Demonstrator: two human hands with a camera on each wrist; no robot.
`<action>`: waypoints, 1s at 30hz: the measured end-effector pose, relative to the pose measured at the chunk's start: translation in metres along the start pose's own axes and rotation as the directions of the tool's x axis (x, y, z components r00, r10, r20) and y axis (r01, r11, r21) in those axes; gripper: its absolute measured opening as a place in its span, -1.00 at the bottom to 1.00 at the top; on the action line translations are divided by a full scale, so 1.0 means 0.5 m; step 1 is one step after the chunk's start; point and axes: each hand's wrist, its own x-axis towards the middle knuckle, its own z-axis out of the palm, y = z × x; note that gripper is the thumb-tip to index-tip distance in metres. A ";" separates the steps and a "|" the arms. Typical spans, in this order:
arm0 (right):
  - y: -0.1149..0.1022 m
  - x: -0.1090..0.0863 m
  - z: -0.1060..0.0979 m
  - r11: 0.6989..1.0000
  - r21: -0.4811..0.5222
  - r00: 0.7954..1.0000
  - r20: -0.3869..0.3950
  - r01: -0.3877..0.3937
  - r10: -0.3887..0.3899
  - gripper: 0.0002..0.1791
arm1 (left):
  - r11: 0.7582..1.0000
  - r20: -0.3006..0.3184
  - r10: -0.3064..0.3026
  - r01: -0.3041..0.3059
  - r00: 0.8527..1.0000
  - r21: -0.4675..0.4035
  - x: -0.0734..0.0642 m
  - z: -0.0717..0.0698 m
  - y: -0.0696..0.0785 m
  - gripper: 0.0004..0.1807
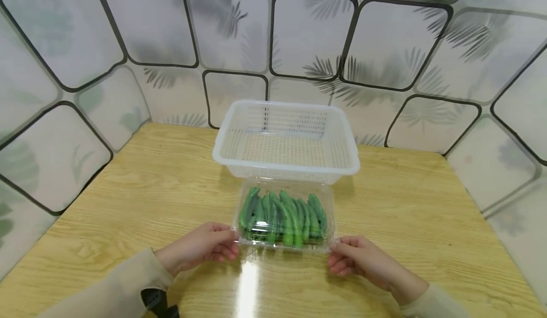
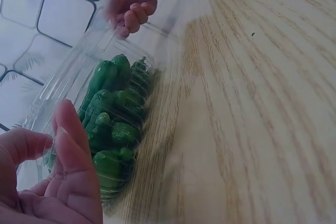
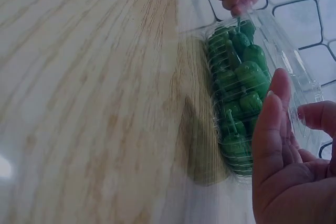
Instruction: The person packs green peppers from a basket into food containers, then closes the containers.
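Observation:
A clear plastic clamshell box (image 1: 299,186) holds several long green peppers (image 1: 291,220) and sits in front of the basket, its lid down over them. At its near left corner my left hand (image 1: 209,244) pinches the rim between thumb and fingers. My right hand (image 1: 361,258) does the same at the near right corner. The left wrist view shows my left thumb and fingers (image 2: 73,150) at the rim, with ridged clear walls around the peppers (image 2: 113,124). From the right wrist, the right fingers (image 3: 270,124) bend round the box's edge beside the peppers (image 3: 241,77).
Right behind the box stands a white perforated plastic basket (image 1: 290,167) with nothing in it. The wood-grain table (image 1: 410,204) ends at patterned fabric walls (image 1: 235,33) at the back and sides. A dark strap (image 1: 155,301) circles the left wrist.

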 end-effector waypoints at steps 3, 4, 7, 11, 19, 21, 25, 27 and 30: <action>0.001 0.001 -0.001 1.000 0.020 1.000 0.009 0.007 -0.007 -0.76 | 1.000 0.006 0.000 0.000 1.000 -0.005 0.001 -0.001 0.000 -0.76; 0.002 0.001 -0.001 1.000 0.025 1.000 0.013 0.010 -0.010 -0.76 | 1.000 0.008 0.000 0.000 1.000 -0.006 0.002 -0.001 -0.001 -0.76; 0.001 0.000 -0.002 0.999 0.044 0.999 0.027 0.018 -0.019 -0.77 | 1.000 0.022 0.002 -0.002 1.000 -0.010 0.005 -0.003 -0.002 -0.78; 0.002 0.000 -0.001 0.998 0.061 0.998 0.045 0.031 -0.033 -0.78 | 1.000 0.033 0.000 0.001 0.999 -0.017 0.007 -0.004 -0.002 -0.80; 0.003 -0.001 -0.003 0.996 0.077 0.996 0.066 0.053 -0.058 -0.80 | 1.000 0.029 -0.003 0.004 1.000 -0.023 0.008 -0.003 -0.001 -0.82; 0.004 -0.001 -0.004 0.995 0.082 0.996 0.069 0.055 -0.060 -0.80 | 1.000 0.030 -0.001 0.002 1.000 -0.023 0.008 -0.003 -0.001 -0.81; 0.007 -0.001 -0.005 0.994 0.089 0.995 0.077 0.061 -0.068 -0.80 | 1.000 0.031 0.002 -0.001 1.000 -0.023 0.009 -0.005 -0.002 -0.81; 0.008 0.000 -0.006 0.994 0.093 0.995 0.078 0.062 -0.069 -0.80 | 1.000 0.032 0.003 -0.002 0.999 -0.025 0.011 -0.006 -0.003 -0.81; 0.010 0.000 -0.006 0.993 0.101 0.995 0.075 0.061 -0.069 -0.80 | 1.000 0.035 0.006 -0.005 0.999 -0.028 0.012 -0.008 -0.005 -0.81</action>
